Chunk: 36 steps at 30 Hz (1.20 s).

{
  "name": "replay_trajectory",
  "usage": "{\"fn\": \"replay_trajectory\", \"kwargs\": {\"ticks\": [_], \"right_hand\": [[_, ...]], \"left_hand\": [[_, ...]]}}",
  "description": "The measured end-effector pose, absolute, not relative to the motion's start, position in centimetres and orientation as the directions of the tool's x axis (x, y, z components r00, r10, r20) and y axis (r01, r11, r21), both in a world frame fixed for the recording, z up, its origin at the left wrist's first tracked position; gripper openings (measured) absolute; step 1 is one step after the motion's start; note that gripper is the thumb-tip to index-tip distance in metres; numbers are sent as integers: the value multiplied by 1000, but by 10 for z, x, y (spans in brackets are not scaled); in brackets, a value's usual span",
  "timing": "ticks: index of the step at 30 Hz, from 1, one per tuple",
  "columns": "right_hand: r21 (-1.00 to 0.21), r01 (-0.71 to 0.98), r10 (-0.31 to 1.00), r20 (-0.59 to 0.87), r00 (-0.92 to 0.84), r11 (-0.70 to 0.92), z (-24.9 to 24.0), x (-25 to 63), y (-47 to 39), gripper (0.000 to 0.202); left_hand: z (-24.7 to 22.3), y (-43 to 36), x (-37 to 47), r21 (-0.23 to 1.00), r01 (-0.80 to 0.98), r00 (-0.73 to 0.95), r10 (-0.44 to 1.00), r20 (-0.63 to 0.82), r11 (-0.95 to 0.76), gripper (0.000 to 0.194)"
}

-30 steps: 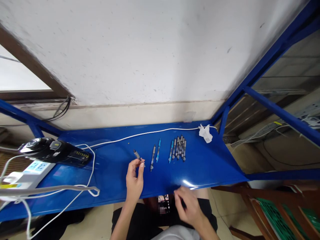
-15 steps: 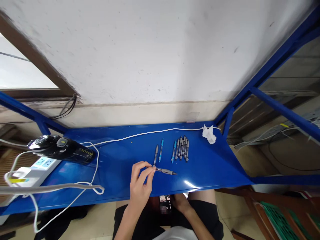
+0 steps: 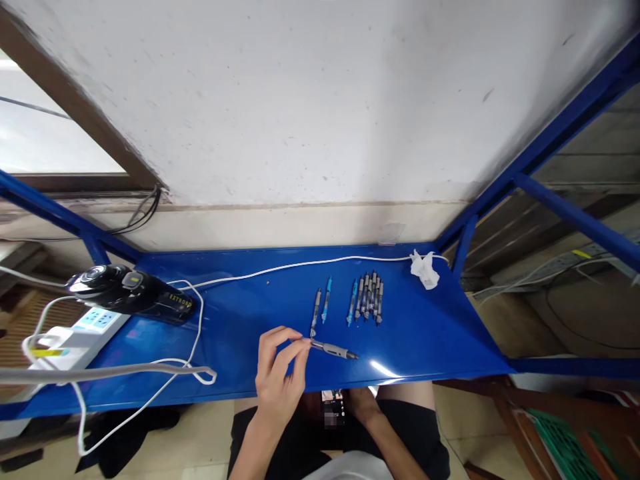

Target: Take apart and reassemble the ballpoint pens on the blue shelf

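Pinched by the left hand [image 3: 281,379], a grey pen [image 3: 334,350] points rightward near the front edge of the desk [image 3: 240,347]; whether it touches the surface cannot be told. At the far left are one power strip [image 3: 103,320] and one bottle [image 3: 155,297]. Past the middle lie one loose grey pen [image 3: 316,312] and one loose blue pen [image 3: 327,300], side by side. Next comes one phone [image 3: 333,408], below the edge; the right hand [image 3: 363,404] is beside it, its grip hidden. Above, on the desk, a bunch holds one second blue pen [image 3: 353,303] at its left, then about six grey ones [image 3: 367,297], too tightly packed to count surely. One tissue [image 3: 425,270] lies furthest right. Judging by this layout, the bunch looks arranged, while the pinched pen is not set down and two lie outside it.
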State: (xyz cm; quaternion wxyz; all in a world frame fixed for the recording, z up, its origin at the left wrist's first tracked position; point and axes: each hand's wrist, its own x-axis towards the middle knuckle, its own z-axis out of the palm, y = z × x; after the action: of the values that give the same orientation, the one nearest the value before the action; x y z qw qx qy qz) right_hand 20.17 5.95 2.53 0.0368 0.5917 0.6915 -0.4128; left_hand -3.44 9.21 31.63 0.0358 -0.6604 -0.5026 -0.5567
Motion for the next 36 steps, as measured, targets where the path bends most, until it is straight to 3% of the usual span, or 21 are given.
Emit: {"fn": "replay_trajectory", "kwargs": {"ticks": [4,6,9,11,13,16,19,23,26,28,32,36], "right_hand": [[-541,839,790,-538,-292,-58,30,202,62,40],[-567,821,800,-518,-302,-57,35,202,62,39],[-620,783,823,-472,-317,-54,44,205,61,40],[-656,753,840,-439,-319,-57,51,208,59,41],[-686,725,858,-406,-314,-59,63,212,57,41],[-735,675,875,-363,-319,-59,96,220,53,39],[-858,494,822,-380,-423,-142,153,225,52,35],[-904,255,658,-424,-622,-342,235,222,65,51],[-908,24,687,-334,-646,-419,270,214,82,54],[-908,-83,728,-272,-630,-411,277,207,96,57],[-908,-139,768,-242,-593,-394,269,195,122,59],[-926,-127,817,-242,-523,-356,255,190,136,58]], "left_hand": [[314,87,-35,563,665,-155,646,747,-491,36],[312,84,-33,663,587,-207,705,678,-465,30],[310,81,-26,900,287,-309,857,411,-328,17],[309,81,-21,982,12,-306,935,182,-187,21],[309,82,-17,976,-206,-251,968,19,-73,38],[306,85,-14,935,-355,-171,981,-90,24,50],[300,87,-12,924,-362,-70,985,-160,124,39],[294,87,-8,924,-317,53,977,-206,212,37],[291,90,-3,941,-271,131,976,-174,204,36],[289,94,0,957,-222,176,973,-149,187,35],[279,107,2,985,-137,164,983,-81,104,36],[257,115,1,966,-241,18,996,-92,94,49]]}}
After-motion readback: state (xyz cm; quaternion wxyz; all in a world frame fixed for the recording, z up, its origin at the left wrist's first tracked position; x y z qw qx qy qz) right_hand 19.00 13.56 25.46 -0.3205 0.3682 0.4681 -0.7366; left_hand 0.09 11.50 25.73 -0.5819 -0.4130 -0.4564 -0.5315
